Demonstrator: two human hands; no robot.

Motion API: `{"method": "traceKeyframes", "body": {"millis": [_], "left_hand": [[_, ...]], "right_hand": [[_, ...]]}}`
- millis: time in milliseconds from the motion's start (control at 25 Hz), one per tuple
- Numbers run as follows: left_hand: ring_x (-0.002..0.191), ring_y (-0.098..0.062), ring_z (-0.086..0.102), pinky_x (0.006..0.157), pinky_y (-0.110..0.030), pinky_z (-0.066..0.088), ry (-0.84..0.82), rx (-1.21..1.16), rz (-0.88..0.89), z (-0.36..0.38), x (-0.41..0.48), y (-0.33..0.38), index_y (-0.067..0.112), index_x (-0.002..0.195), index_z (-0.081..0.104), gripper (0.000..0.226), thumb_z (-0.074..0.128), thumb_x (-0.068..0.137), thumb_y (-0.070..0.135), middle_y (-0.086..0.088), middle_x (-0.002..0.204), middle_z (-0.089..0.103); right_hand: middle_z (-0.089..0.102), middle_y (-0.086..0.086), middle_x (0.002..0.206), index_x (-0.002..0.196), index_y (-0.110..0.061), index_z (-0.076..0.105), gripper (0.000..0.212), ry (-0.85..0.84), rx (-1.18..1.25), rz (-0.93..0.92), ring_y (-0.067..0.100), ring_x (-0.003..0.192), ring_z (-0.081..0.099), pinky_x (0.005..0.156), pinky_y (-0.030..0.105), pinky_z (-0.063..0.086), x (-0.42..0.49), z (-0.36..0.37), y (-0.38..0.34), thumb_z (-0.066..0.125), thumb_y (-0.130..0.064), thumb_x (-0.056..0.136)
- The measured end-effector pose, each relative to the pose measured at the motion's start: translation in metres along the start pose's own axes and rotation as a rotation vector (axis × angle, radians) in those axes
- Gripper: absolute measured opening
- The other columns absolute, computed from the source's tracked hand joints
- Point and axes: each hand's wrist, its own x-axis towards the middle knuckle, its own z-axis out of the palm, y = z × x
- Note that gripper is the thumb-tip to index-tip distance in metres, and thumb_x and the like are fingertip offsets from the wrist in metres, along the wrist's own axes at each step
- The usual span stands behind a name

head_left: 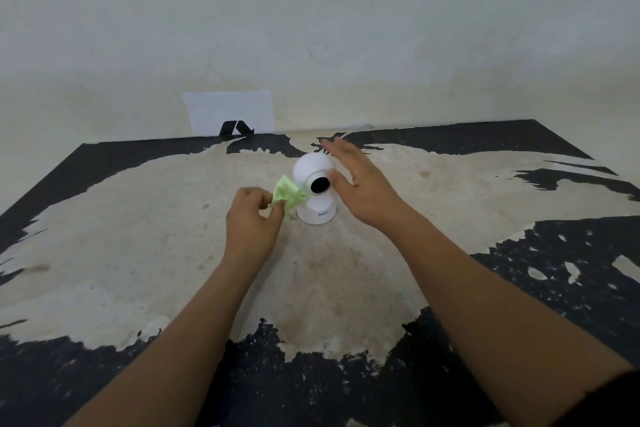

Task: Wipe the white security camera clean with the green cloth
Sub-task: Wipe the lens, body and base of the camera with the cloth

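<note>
Left hand [250, 217] is closed, pinching a crumpled green cloth [288, 193] between thumb and fingers; the cloth's free end reaches right and touches the white security camera [316, 189] just left of its lens. Camera stands upright near the middle of the counter [138, 218], between the two hands: round white head on a short cylindrical base, dark circular lens facing the viewer, small grey lettering on the base, too small to read surely. Right hand [360, 180] is spread, fingers extended, palm toward the camera's right side, thumb close beside the lens; contact cannot be told. Counter surface is worn pale, with black patches at its edges.
</note>
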Motion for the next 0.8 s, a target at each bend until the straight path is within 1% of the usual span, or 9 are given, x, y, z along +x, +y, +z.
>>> {"method": "traceKeyframes", "body": {"millis": [80,160,240,280,360,520,640,720,800], "left_hand": [[0.084,-0.018,0.06,0.072,-0.031,0.049,-0.008,-0.015,-0.03,0.005,0.01,0.008,0.014,0.081,0.059,0.007,0.058,0.087,0.018,-0.002,0.094,0.065],[0.079,-0.021,0.061,0.062,-0.021,0.044,-0.034,-0.051,-0.08,0.011,0.017,0.015,0.015,0.092,0.059,0.007,0.052,0.089,0.015,-0.002,0.09,0.066],[0.075,-0.018,0.056,0.056,-0.008,0.035,-0.049,-0.031,-0.031,0.02,0.017,0.02,0.015,0.105,0.062,0.023,0.046,0.09,0.009,0.0,0.088,0.064],[0.071,-0.015,0.053,0.054,-0.007,0.035,-0.055,-0.023,-0.001,0.023,0.013,0.022,0.014,0.105,0.063,0.025,0.043,0.09,0.007,0.0,0.085,0.062],[0.064,-0.011,0.048,0.051,-0.011,0.034,-0.087,0.007,-0.009,0.03,0.006,0.024,0.014,0.095,0.06,0.021,0.041,0.091,0.007,-0.002,0.082,0.06],[0.072,-0.019,0.049,0.056,-0.023,0.031,-0.184,0.127,-0.067,0.033,0.001,0.025,0.007,0.098,0.061,0.021,0.041,0.093,0.009,-0.001,0.083,0.055],[0.064,-0.022,0.044,0.051,-0.023,0.029,-0.106,0.03,-0.024,0.023,0.01,0.031,0.011,0.078,0.058,0.022,0.041,0.089,0.002,0.003,0.062,0.05],[0.059,-0.019,0.041,0.053,-0.027,0.032,-0.058,-0.072,-0.008,0.022,0.02,0.032,0.013,0.081,0.066,0.028,0.041,0.084,0.001,-0.004,0.062,0.054],[0.064,-0.022,0.043,0.059,-0.034,0.039,-0.074,-0.165,-0.064,0.023,0.03,0.029,0.012,0.089,0.072,0.035,0.04,0.079,0.001,-0.017,0.073,0.062]], "right_hand": [[0.016,-0.005,0.159,0.143,-0.031,0.031,0.048,-0.137,-0.071,-0.032,0.01,0.144,0.015,0.104,0.018,0.018,0.004,0.008,0.0,0.042,-0.029,0.097],[0.011,-0.005,0.16,0.145,-0.029,0.027,0.05,-0.166,-0.096,-0.018,0.01,0.145,0.011,0.107,0.02,0.02,0.002,0.016,0.002,0.04,-0.031,0.097],[0.009,-0.006,0.16,0.146,-0.03,0.024,0.053,-0.139,-0.095,-0.01,0.01,0.145,0.01,0.108,0.023,0.022,0.0,0.02,0.006,0.04,-0.033,0.097],[0.009,-0.007,0.159,0.146,-0.031,0.024,0.053,-0.128,-0.083,-0.009,0.01,0.144,0.011,0.108,0.023,0.022,0.0,0.022,0.006,0.041,-0.033,0.096],[0.01,-0.006,0.159,0.146,-0.031,0.025,0.052,-0.115,-0.056,0.002,0.01,0.144,0.013,0.11,0.025,0.024,0.0,0.024,0.006,0.041,-0.034,0.096],[0.013,-0.006,0.158,0.145,-0.03,0.029,0.05,-0.113,-0.038,0.012,0.011,0.143,0.017,0.105,0.021,0.024,0.001,0.024,0.006,0.041,-0.032,0.097],[0.016,-0.005,0.157,0.143,-0.029,0.033,0.045,-0.099,0.046,0.032,0.01,0.142,0.018,0.107,0.021,0.023,0.001,0.022,0.006,0.038,-0.027,0.098],[0.018,-0.005,0.156,0.142,-0.029,0.036,0.044,-0.088,0.086,0.046,0.009,0.142,0.019,0.106,0.02,0.021,0.002,0.022,0.005,0.037,-0.022,0.098],[0.02,-0.005,0.155,0.141,-0.03,0.037,0.047,-0.096,0.077,0.056,0.008,0.14,0.02,0.101,0.016,0.019,0.003,0.02,0.005,0.036,-0.013,0.097]]}}
